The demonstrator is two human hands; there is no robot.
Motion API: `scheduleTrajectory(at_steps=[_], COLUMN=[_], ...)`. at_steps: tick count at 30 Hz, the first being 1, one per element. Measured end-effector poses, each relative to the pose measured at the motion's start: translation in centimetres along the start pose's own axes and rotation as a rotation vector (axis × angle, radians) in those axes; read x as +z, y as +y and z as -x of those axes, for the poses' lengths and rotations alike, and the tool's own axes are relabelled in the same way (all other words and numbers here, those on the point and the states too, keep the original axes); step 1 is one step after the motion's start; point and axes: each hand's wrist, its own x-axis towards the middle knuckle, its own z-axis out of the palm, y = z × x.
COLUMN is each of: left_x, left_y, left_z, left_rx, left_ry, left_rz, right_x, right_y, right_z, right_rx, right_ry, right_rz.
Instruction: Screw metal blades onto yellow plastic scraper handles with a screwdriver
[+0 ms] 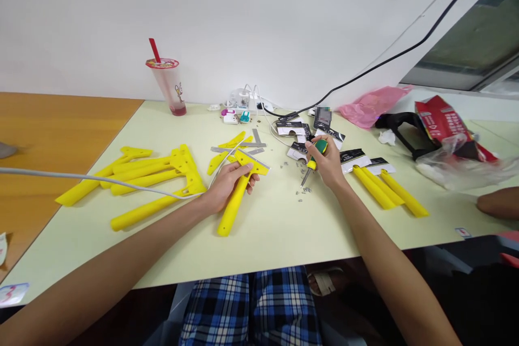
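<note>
My left hand (pixel 227 186) is closed around the head end of a yellow scraper (pixel 233 206), which has a metal blade along its top edge and its handle angled down toward me. In my right hand (pixel 329 165) is a screwdriver (pixel 320 147) with a green and yellow handle, its shaft pointing down at a scatter of small screws (pixel 307 190) on the table. Behind the held scraper lie loose grey metal blades (pixel 256 137) and yellow head pieces (pixel 217 162). Several yellow scraper bodies (pixel 148 175) are piled left of my left hand.
Right of my right hand lie yellow handles (pixel 373 188) with black-and-white cards (pixel 352 159). A cup with a red straw (pixel 168 86) stands by the wall near a power strip (pixel 247 101). A white cable (pixel 93 177) crosses my left wrist. Another person's arm (pixel 498 203) rests at right.
</note>
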Motion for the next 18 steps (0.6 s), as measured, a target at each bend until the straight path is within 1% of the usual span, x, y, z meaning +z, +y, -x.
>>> scheduleTrajectory(at_steps=[3, 6, 8, 10, 11, 12, 13, 15, 16, 18], left_x=[0.1, 0.2, 0.2, 0.2, 0.1, 0.1, 0.0, -0.2, -0.3, -0.5], left_y=[0.1, 0.2, 0.3, 0.4, 0.4, 0.5, 0.5, 0.4, 0.4, 0.2], left_z=[0.1, 0.1, 0.0, -0.1, -0.1, -0.2, -0.2, -0.3, -0.4, -0.5], left_rx=[-0.001, 0.000, 0.006, 0.011, 0.010, 0.007, 0.006, 0.012, 0.017, 0.016], left_ry=[0.000, 0.009, 0.020, 0.036, 0.045, 0.051, 0.053, 0.043, 0.043, 0.068], left_rz=[-0.001, 0.006, 0.021, 0.039, 0.048, 0.055, 0.060, 0.068, 0.075, 0.083], right_x=[0.0, -0.1, -0.2, -0.2, 0.0, 0.3, 0.8, 2.4, 3.4, 5.6], right_y=[0.2, 0.3, -0.3, -1.9, -3.2, -4.8, -6.7, -11.2, -13.5, -18.1], right_z=[0.0, -0.2, -0.2, 0.5, 1.2, 2.2, 3.5, 6.7, 8.5, 11.9], right_rx=[-0.060, -0.092, -0.119, -0.157, -0.182, -0.206, -0.243, -0.377, -0.510, -0.797], right_ry=[-0.014, 0.007, 0.008, -0.022, -0.042, -0.075, -0.108, -0.148, -0.188, -0.358], right_rz=[0.055, 0.039, -0.062, -0.207, -0.268, -0.274, -0.229, -0.042, 0.061, 0.193])
